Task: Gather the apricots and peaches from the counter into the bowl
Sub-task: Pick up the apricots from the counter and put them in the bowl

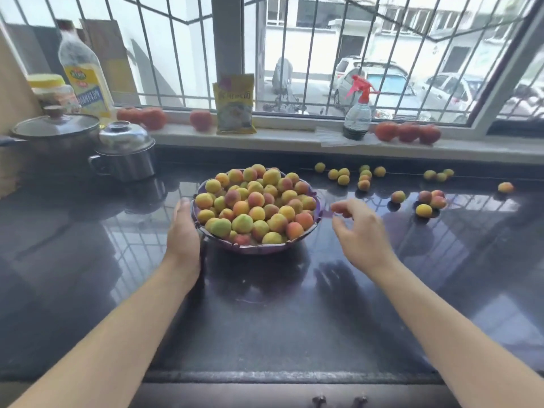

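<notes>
A purple bowl (259, 248) heaped with yellow and orange apricots and peaches (256, 203) stands on the dark counter. My left hand (184, 228) rests flat against the bowl's left rim, fingers straight. My right hand (357, 228) hovers just right of the bowl, fingers loosely spread and holding nothing. Several loose fruits lie on the counter to the right: a group near the back wall (343, 175), a pair (363, 181), one alone (398, 197), a cluster (431, 201) and a far one (505, 187).
Two lidded steel pots (123, 154) stand at the back left. On the windowsill are an oil bottle (84, 75), a yellow packet (234, 104), a spray bottle (357, 113) and tomatoes (407, 132). The counter's front edge (294, 376) runs below my arms.
</notes>
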{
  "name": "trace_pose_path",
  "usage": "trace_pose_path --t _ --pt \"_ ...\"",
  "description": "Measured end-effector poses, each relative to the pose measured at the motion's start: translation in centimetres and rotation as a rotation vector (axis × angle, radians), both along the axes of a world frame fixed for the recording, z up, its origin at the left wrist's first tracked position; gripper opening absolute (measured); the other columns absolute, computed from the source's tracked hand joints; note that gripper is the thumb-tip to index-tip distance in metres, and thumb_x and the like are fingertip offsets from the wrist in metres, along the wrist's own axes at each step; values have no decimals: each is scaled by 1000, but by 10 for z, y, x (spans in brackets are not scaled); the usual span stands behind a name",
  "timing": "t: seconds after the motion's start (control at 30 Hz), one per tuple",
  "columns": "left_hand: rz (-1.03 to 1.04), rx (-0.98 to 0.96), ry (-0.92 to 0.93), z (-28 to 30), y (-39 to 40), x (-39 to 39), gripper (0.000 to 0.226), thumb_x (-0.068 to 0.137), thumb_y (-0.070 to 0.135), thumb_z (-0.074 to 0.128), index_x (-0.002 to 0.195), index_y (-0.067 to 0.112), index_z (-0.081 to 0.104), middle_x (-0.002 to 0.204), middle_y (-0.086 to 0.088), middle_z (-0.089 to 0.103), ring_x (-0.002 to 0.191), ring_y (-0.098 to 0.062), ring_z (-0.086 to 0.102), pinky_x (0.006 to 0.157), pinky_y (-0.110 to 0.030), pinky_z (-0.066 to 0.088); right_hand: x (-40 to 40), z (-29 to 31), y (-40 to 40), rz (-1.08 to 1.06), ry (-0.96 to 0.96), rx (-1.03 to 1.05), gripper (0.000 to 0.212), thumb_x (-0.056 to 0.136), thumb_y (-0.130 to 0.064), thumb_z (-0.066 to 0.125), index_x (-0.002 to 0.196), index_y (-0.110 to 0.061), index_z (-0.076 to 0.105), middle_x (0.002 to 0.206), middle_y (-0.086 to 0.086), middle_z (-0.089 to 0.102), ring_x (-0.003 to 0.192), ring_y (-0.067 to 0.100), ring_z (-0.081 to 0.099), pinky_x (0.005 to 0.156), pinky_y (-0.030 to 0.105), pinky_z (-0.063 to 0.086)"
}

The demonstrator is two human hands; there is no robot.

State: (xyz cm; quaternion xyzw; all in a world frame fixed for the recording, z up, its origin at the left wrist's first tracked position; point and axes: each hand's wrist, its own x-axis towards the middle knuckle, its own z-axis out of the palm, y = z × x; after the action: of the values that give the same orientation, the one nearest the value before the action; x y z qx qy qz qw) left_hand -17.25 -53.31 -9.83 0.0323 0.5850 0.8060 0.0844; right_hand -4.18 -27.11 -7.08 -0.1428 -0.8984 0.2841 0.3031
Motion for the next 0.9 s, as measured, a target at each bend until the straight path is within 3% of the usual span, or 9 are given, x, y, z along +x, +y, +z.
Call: trace_pose_path --t 0.1,0.17,0.27,0.43,0.6,0.77,0.9 --pt "16 158 -74 5 31 26 63 112 58 23 136 22 69 128 -6 77 119 -24 74 99 -42 58 23 -14 49 -143 -154 9 32 92 -7 61 123 -11 65 125 8 61 120 26 53 106 37 40" --pt "49 168 -68 -4 46 41 59 110 58 27 150 26 55 136 -5 73 124 -23 71 101 -43 58 34 -19 87 -243 -239 39 38 92 -9 60 131 -9 61 135 16 52 127 35 45 111 42 32" --pt "149 21 29 -21 62 62 50 111 49 40 158 34 31 143 4 59 128 -17 64 109 -40 53 30 -23 139 -356 -371 81 51 95 -15 55 145 -12 47 155 20 27 137 44 32 116 46 26" --pt "227 -25 96 -21 70 77 45 114 32 46 155 29 29 144 5 53 126 -12 64 107 -38 57 4 -35 193 -449 -479 135 53 101 -24 46 152 -13 33 162 19 10 143 45 21 120 50 21" --pt "244 -64 134 -22 67 80 45 114 34 47 155 27 32 150 2 52 126 -10 64 103 -34 59 -2 -47 200 -493 -447 155 43 101 -18 42 142 -4 43 147 23 35 128 45 40 109 50 36" --pt "241 -88 130 -23 65 80 44 113 39 49 153 31 34 151 3 52 127 -12 64 102 -34 59 5 -52 200 -510 -316 236 30 97 -10 49 126 -4 54 134 29 46 119 47 46 101 48 41" --pt "239 -90 127 -24 63 80 44 112 42 51 152 31 35 151 2 51 128 -13 64 100 -33 60 6 -54 198 -526 -261 253 28 99 -16 53 122 -2 56 127 29 53 115 47 50 96 49 45"
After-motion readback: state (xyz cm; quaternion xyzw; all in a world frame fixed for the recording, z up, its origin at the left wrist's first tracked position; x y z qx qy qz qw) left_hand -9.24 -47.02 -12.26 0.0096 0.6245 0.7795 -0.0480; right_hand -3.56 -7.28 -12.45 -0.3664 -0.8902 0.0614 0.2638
